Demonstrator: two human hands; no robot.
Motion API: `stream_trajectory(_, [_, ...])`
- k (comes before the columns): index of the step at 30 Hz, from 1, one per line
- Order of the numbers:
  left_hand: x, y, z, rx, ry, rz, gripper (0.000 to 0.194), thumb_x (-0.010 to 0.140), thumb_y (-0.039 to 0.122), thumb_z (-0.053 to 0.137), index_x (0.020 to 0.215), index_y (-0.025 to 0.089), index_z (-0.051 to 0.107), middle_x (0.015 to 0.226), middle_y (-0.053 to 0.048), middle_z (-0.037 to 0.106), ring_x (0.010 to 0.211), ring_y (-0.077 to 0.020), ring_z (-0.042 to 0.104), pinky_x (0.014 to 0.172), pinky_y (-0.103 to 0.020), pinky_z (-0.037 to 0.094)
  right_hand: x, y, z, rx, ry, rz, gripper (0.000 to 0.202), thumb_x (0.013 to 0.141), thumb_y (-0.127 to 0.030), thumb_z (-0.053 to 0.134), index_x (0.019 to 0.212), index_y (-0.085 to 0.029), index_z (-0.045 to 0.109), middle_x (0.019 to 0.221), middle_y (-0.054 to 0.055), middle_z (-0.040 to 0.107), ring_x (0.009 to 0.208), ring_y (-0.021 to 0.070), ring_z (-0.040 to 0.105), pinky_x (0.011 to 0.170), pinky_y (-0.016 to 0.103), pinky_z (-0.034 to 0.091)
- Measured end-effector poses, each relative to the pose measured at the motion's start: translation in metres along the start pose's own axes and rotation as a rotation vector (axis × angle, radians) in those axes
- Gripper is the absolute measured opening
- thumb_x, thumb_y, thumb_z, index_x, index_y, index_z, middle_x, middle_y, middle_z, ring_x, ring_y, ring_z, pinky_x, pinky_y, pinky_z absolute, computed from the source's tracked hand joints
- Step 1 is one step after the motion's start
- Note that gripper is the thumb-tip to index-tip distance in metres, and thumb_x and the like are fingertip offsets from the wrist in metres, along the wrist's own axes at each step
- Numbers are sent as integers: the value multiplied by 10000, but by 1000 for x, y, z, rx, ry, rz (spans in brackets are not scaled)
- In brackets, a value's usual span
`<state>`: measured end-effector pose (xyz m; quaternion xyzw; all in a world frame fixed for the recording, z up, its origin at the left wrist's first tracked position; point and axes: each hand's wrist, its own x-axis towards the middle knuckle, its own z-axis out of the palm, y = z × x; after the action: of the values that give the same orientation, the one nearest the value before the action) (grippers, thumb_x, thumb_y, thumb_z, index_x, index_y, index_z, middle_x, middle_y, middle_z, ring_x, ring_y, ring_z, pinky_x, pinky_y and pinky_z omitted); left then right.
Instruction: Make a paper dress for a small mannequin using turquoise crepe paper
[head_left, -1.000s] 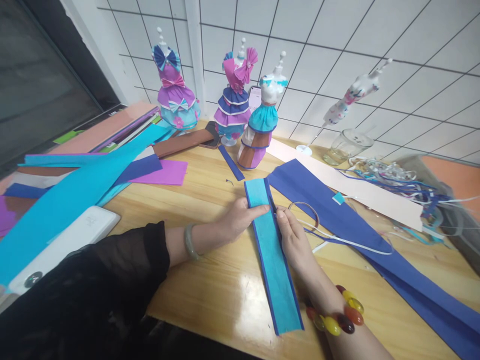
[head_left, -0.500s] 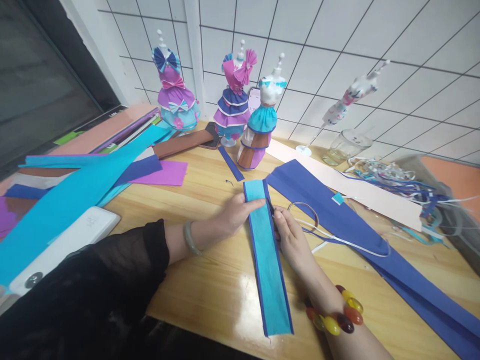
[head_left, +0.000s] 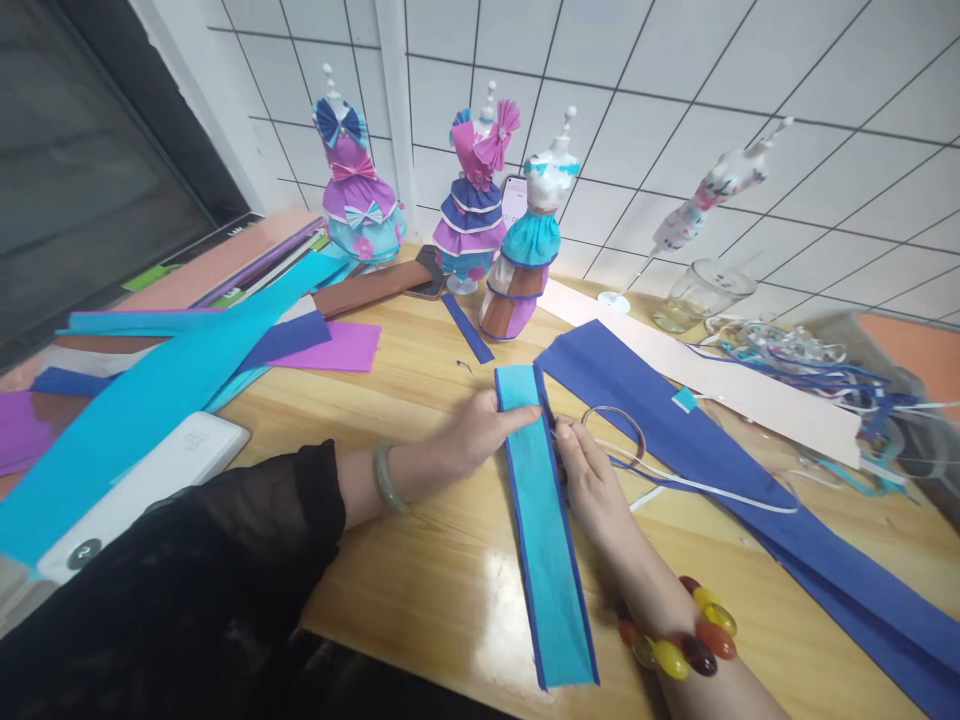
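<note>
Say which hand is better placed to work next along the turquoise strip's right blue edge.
Right hand, most likely: it holds a dark tool by that blue edge. The left hand holds the turquoise strip from the opposite side, thumb across it, so seems better suited to steadying.

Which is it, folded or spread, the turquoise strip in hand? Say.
Spread: the strip shows a long face between two blue edges, the left hand gripping it.
</note>
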<state>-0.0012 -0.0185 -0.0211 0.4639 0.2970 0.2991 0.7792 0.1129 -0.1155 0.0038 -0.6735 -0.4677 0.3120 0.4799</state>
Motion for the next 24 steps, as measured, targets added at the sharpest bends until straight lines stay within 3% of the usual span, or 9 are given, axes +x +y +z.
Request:
stream_trajectory(7, [-5,2,5,78,42,3,214,721,319,717,827,137,678,819,-43,709,708,-163,628,686,-277,499,-1,-1,2,24,26,16,441,873,-603,449,982,-208,611,1001,68,693,959,229,612,885,351,476])
stream_trajectory(24, [-4,1,6,56,64,-31,188,720,307,703,794,140,656,780,-34,692,671,-147,608,660,-271,488,0,2,2,7,34,8,453,882,-596,440,1008,-201,622,994,74,699,945,230,620,862,349,475])
